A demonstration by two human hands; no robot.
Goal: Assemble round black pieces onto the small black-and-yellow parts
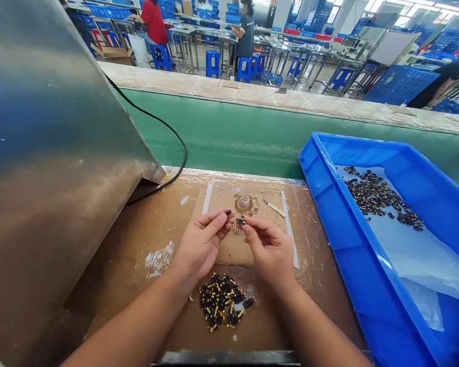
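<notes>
We pinch a tiny black part with yellow tips [240, 221] between the fingertips of our left hand [201, 244] and right hand [268, 250], both closed on it, above a worn cardboard pad [233, 250]. Just beyond sits a small clear round cap [244, 202] in a glossy brownish stain, with a pale stick [274, 208] beside it. Near our wrists lies a heap of like black-and-yellow pieces [224, 300]. To the right, a smooth blue plastic crate [436, 188] holds more on a white sheet. A brushed steel housing [49, 153] rises at left.
</notes>
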